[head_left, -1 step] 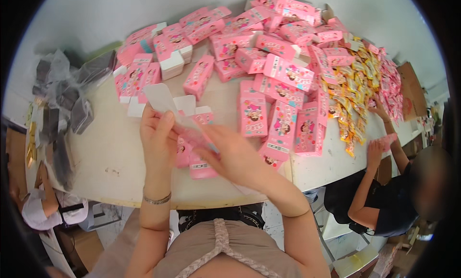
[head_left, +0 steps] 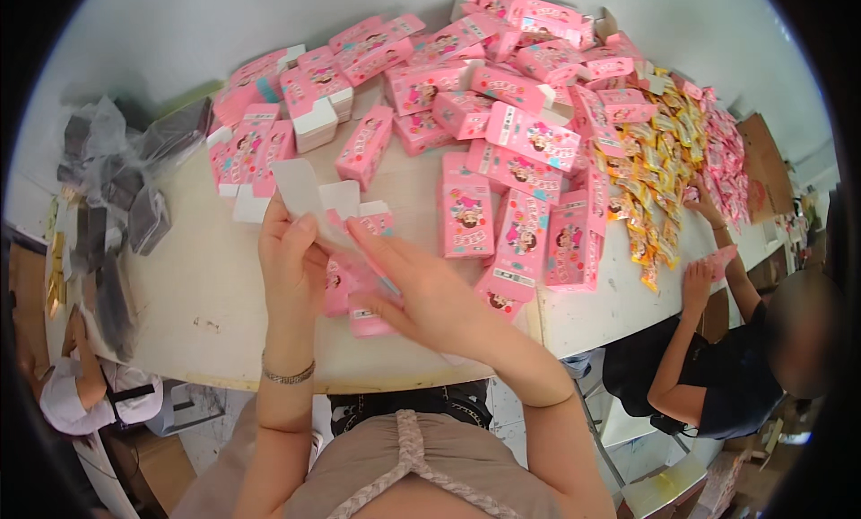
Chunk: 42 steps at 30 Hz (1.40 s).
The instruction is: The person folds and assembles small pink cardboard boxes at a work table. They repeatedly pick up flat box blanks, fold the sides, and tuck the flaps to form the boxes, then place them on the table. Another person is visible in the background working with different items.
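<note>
My left hand (head_left: 293, 254) is closed on a pink carton with a long white flap (head_left: 296, 191), thumb in front and fingers behind. The flap stands up above the thumb and the carton's body slants down to the right. My right hand (head_left: 439, 295) lies against that body, its fingers stretched out and its thumb apart from them. Part of the carton is hidden behind this hand. Just beyond and below the hands, more pink cartons (head_left: 363, 322) with white flaps lie on the table.
Many pink cartons (head_left: 466, 218) are heaped across the pale table (head_left: 206, 286). Yellow-wrapped packets (head_left: 659, 178) and pink packets (head_left: 725, 160) form piles at right. Dark trays in clear plastic (head_left: 148, 218) lie at left. A person (head_left: 735, 366) works at right; another's arm (head_left: 85, 362) shows at left.
My right hand's fingers have risen a little along the carton, and its thumb stands further from them. My left hand keeps its hold. The whole view has shifted very slightly.
</note>
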{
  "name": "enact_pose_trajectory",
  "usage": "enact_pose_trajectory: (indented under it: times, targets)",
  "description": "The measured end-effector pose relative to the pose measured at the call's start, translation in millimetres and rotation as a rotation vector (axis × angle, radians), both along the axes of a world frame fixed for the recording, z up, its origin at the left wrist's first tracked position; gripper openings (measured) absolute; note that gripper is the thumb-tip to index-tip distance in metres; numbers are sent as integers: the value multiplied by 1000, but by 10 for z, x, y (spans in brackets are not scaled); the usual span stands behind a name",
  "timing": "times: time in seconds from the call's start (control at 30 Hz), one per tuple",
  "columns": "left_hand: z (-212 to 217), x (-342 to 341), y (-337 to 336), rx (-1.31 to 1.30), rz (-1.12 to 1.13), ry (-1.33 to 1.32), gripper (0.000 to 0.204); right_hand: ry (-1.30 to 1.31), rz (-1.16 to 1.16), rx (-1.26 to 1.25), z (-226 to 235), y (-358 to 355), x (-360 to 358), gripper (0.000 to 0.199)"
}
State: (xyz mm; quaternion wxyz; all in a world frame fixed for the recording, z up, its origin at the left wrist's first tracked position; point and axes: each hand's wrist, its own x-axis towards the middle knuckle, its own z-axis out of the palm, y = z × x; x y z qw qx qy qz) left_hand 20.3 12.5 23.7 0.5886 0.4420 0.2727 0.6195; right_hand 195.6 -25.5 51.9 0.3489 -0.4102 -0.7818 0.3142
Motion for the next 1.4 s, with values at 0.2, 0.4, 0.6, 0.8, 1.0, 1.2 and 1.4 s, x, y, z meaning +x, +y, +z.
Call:
enact_pose_trajectory:
  times: [0.2,0.4,0.6,0.8,1.0,1.2,1.4]
  targets:
    - [258,230,-262,-43,-67,0,62,250,-188,-230,84,18,72,93]
    - [130,360,-473,62,1,451,72,321,-234,60,-242,17,126,55]
    - [186,234,-480,-131,-136,693,58,754,-336,-14,-320,106,-25,19]
    - [94,283,-448,361,50,932,71,799,-144,-339,-97,89,217,15]
    - [69,241,-442,375,60,748,61,625,-56,-269,-93,27,251,28]
    - [-17,209,-491,237,-48,780,47,195,40,-114,-201,-125,532,38]
    - [-192,-258,-214,70,476,771,45,791,-714,-416,264,435,906,39]
